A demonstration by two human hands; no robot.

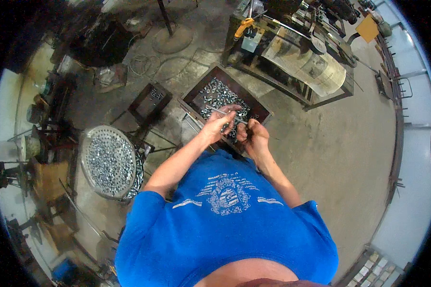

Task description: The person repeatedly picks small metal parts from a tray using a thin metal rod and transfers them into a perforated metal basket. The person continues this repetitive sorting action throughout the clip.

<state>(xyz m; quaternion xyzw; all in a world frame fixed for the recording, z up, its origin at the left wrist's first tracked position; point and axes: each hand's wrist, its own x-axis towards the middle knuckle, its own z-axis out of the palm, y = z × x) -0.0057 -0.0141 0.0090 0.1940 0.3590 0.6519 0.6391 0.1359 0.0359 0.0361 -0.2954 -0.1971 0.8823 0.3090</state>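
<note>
A thin grey metal rod lies slantwise across my left hand, which is closed around it. Its right end reaches the fingertips of my right hand. Those fingers are curled and pressed together, and whatever they pinch is too small to make out. Both hands are over the near side of a dark rectangular box. Many loose shiny metal nuts are heaped in it, partly hidden under my hands. Along the box's left side lie several thin rods.
A smaller dark box with a few metal pieces stands to the left. Nearer left is a round perforated metal tray full of nuts. At the far right stands a workbench with newspaper and a yellow air gun.
</note>
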